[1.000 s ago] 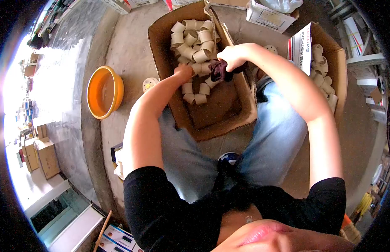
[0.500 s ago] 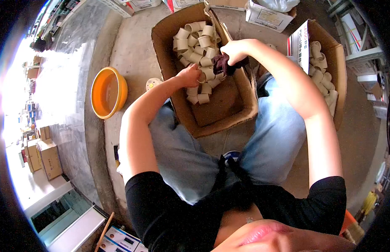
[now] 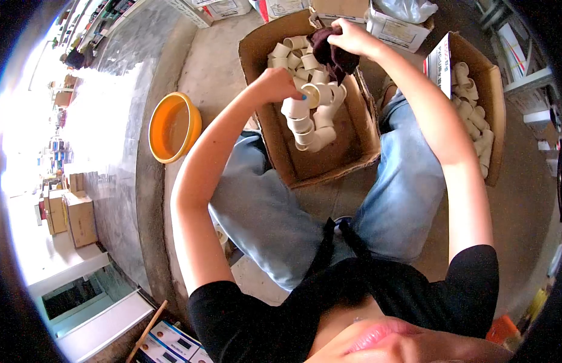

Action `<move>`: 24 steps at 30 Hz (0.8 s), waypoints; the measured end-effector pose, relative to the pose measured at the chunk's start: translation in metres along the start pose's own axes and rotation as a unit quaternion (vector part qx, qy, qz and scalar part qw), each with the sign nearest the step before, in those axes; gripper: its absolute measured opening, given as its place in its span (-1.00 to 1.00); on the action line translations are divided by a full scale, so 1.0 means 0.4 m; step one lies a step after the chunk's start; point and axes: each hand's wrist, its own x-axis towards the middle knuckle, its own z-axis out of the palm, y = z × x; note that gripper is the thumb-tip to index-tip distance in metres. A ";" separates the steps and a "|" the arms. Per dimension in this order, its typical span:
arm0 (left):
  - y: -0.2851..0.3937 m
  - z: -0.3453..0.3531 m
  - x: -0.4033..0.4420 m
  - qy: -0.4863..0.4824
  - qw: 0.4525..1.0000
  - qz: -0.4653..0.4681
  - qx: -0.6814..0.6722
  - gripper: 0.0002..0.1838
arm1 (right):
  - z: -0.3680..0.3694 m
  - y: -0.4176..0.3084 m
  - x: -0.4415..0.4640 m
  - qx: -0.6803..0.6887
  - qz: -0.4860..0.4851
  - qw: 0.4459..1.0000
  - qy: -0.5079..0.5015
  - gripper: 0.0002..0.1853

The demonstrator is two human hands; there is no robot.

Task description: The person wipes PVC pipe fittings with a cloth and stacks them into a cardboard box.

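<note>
The left hand (image 3: pixel 275 86) has its grip closed on a loop of smooth, cream plastic pipe fittings (image 3: pixel 296 109); the right hand (image 3: pixel 353 40) clutches crumpled dark cloth (image 3: pixel 332 53). Since half a second ago, the loop has risen above the open cardboard box (image 3: pixel 353 130). Outside lie concrete floor (image 3: pixel 217 66) and, leftward, an orange basin (image 3: pixel 172 127).

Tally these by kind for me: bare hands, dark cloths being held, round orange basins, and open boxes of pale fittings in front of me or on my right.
Hands (left hand, right hand): 2
Dark cloth: 1
Orange basin: 1
Open boxes (front box, right box) of pale fittings: 2
Total: 6
</note>
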 end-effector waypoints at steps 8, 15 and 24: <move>-0.060 0.038 -0.041 0.044 0.876 -0.126 -0.464 -0.69 | -0.015 -0.064 -0.005 0.091 -0.038 0.995 0.015 -0.60; -0.084 0.103 -0.008 0.134 0.757 -0.165 -0.617 -0.65 | 0.049 -0.094 -0.040 0.047 -0.117 0.992 0.020 -0.72; -0.102 0.093 -0.028 0.340 0.900 -0.272 0.033 -0.71 | 0.033 -0.083 -0.046 -0.085 -0.239 0.954 0.162 -0.71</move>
